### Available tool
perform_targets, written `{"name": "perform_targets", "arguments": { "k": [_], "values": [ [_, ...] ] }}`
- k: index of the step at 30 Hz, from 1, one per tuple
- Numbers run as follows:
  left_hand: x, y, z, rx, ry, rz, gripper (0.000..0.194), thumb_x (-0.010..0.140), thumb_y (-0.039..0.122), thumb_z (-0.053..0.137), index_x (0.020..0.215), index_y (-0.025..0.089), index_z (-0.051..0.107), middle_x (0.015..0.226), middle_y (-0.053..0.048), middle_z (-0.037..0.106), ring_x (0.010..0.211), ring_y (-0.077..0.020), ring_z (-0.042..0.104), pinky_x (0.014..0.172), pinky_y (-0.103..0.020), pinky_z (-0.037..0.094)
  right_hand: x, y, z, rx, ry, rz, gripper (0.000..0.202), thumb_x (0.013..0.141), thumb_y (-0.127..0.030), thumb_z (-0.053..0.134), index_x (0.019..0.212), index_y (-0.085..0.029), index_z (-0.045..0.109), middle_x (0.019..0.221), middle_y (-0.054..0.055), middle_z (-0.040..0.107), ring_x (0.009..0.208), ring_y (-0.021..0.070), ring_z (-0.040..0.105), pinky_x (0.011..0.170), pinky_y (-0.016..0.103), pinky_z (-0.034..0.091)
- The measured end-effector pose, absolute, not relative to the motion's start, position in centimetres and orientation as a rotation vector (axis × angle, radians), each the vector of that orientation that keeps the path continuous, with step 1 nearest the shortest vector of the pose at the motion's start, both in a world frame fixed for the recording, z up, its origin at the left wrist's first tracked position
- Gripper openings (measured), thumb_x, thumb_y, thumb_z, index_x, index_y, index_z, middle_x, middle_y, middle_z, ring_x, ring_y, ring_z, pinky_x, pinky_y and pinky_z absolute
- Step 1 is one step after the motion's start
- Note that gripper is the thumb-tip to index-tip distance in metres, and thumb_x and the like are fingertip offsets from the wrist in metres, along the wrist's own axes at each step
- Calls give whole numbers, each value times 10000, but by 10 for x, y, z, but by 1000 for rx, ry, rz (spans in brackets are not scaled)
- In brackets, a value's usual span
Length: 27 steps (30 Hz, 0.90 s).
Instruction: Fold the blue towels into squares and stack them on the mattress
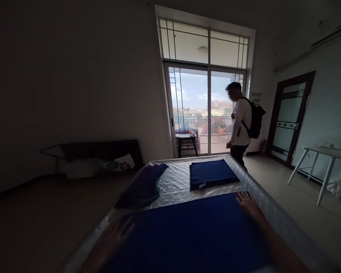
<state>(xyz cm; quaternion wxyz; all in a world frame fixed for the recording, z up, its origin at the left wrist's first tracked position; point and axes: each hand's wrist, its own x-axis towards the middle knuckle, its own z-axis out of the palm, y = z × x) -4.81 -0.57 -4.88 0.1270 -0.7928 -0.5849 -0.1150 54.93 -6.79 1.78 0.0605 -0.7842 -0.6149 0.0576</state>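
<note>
A dark blue cloth (187, 231) lies spread flat on the near part of a pale quilted mattress (174, 176). My left hand (113, 235) rests at the cloth's left edge with its fingers spread. At the far right corner of the cloth, my right hand (248, 203) lies with fingers stretched out. Beyond the spread cloth sits a neatly folded blue cloth (213, 172) with a small white tag on its near edge. To its left, a crumpled dark blue cloth (143, 187) hangs partly over the mattress edge.
A person (240, 121) with a black backpack stands past the mattress's far right corner. Behind are sliding glass doors (208, 110) and a dark stool (186, 142). A white table (329, 151) stands at right near a door (291, 119). A low dark bench (102, 149) lines the left wall.
</note>
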Motion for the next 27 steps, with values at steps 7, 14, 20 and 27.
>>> {"name": "perform_targets", "arguments": {
  "k": [7,14,20,27],
  "values": [
    [-47,3,-39,-2198,-1953,3,539,906,460,358,1365,302,591,1428,-50,588,1384,-322,448,1092,-528,361,543,-71,22,-2384,-1846,244,585,1018,-419,227,1559,-208,298,1621,51,291,1511,217,175,1223,425,99],
    [106,-8,-13,-2506,-1544,-106,513,964,322,293,1364,216,597,1461,-88,551,1399,-263,441,1160,-453,323,546,-70,16,-2330,-1830,235,584,1014,-436,250,1557,-229,304,1613,55,311,1508,231,186,1219,451,101],
    [201,-11,-20,-2614,-1675,-128,597,993,556,279,1513,287,393,1585,-74,378,1479,-287,298,1190,-493,242,548,-70,13,-2328,-1848,191,582,1014,-434,252,1555,-226,308,1631,47,263,1509,240,178,1216,454,114],
    [77,-11,-18,-2467,-1976,-94,610,997,552,244,1530,276,352,1614,-83,314,1489,-285,271,1183,-494,226,553,-66,9,-2382,-1902,97,585,1017,-450,226,1562,-245,290,1641,47,232,1504,261,199,1197,487,179]
  ]
}}
